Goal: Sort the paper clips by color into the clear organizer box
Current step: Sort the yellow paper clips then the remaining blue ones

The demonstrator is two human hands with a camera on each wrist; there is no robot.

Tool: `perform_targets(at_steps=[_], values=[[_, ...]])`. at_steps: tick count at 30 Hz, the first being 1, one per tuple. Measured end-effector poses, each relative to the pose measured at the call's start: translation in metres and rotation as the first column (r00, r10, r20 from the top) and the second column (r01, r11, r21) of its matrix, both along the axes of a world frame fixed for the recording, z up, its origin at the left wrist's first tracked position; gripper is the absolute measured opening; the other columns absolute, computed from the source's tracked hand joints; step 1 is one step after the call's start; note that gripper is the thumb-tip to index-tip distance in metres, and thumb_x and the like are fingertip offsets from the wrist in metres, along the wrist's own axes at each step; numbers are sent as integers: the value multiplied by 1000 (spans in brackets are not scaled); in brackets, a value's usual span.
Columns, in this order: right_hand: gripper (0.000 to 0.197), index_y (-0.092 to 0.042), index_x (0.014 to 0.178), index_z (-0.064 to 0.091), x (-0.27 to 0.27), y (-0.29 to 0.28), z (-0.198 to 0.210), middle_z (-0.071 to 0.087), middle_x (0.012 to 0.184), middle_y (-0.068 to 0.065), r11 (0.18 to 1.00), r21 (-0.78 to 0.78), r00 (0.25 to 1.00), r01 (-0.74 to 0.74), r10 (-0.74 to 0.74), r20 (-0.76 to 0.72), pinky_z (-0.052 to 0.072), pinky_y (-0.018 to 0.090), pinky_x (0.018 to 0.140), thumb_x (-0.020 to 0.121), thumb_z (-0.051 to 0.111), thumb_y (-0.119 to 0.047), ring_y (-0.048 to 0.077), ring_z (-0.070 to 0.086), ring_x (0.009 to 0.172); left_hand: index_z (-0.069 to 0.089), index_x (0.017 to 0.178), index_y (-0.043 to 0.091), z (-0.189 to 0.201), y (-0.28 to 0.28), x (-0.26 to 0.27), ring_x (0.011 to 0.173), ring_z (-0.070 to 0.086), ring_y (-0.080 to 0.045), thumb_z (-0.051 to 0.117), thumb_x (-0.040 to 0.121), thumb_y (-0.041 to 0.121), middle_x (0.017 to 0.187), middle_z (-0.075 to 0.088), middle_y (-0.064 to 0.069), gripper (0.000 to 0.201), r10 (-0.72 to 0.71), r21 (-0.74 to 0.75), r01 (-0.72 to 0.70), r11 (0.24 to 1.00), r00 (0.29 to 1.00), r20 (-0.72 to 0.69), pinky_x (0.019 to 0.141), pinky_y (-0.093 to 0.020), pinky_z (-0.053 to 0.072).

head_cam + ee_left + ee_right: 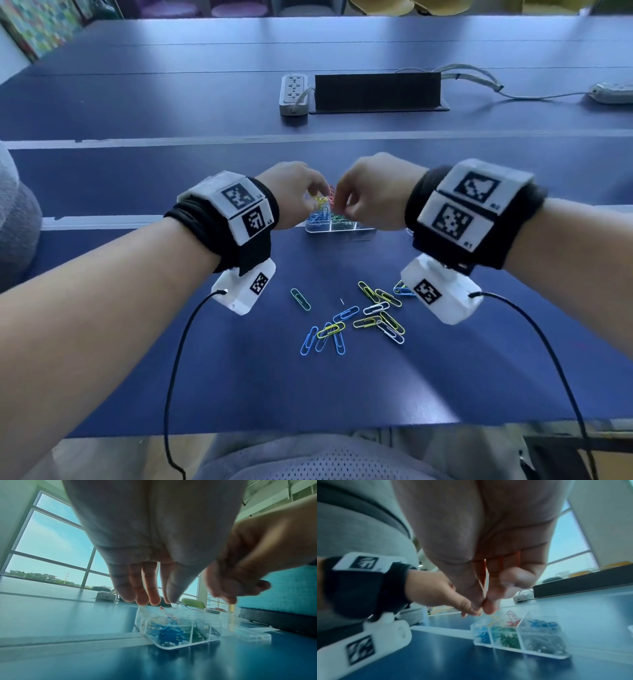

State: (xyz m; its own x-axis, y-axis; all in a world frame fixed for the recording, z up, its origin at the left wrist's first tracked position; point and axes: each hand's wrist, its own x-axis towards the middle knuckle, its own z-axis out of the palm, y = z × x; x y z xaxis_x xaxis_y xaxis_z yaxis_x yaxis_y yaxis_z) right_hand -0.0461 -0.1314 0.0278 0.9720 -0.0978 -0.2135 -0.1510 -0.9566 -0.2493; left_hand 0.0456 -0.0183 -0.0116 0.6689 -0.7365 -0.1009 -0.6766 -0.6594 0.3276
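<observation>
The clear organizer box (339, 230) (185, 646) (522, 650) stands mid-table with blue, green, yellow, red and silver clips in separate compartments. A red clip (161, 608) (511, 614) pokes up out of one. My left hand (310, 197) (150, 600) hovers just above the box, fingers straight and pointing down, with nothing visible between them. My right hand (342, 205) (485, 602) is beside it above the box, thumb and forefinger pinched, holding thin red paper clips (485, 574) against the palm. Both hands' fingertips nearly touch. Loose blue, yellow, green and white clips (359, 317) lie nearer me.
The box's clear lid (248, 634) lies to the right of the box. A white power strip (293, 94), a black cable hatch (376, 90) and a second strip (613, 92) sit farther back. Black wrist-camera cables (174, 377) hang off the table's near edge.
</observation>
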Motion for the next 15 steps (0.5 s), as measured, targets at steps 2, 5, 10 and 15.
perform_targets(at_steps=[2, 5, 10, 15], values=[[17, -14, 82, 69, -9, 17, -7, 63, 78, 9, 990, -54, 991, -131, 130, -28, 48, 27, 70, 83, 52, -15, 30, 57, 77, 65, 110, 18, 2, 3, -1, 85, 47, -14, 53, 87, 16, 101, 59, 1, 26, 4, -35, -4, 999, 1000, 12, 78, -19, 33], [13, -13, 69, 58, -20, 54, -18, 46, 59, 4, 940, -139, 949, -313, 302, -95, 37, 23, 61, 82, 56, -17, 26, 46, 66, 66, 105, 19, 4, 7, -4, 79, 51, -17, 55, 84, 14, 90, 61, 2, 24, 25, -25, -26, 999, 1000, -4, 74, -23, 39], [33, -13, 59, 35, -19, 81, -33, 35, 61, 2, 903, -135, 906, -409, 384, -176, 38, 24, 58, 81, 60, -7, 25, 45, 66, 65, 100, 17, 0, 18, -7, 81, 52, -20, 62, 80, 20, 93, 59, -1, 21, 64, 31, -66, 997, 996, 56, 78, -28, 44], [25, -13, 59, 44, -21, 81, -36, 44, 65, 3, 914, -117, 906, -388, 356, -228, 34, 19, 52, 78, 56, -2, 28, 47, 67, 53, 119, 18, -3, 24, -10, 94, 51, -22, 70, 75, 28, 117, 56, -7, 49, 117, 124, -117, 985, 993, 9, 88, -32, 43]])
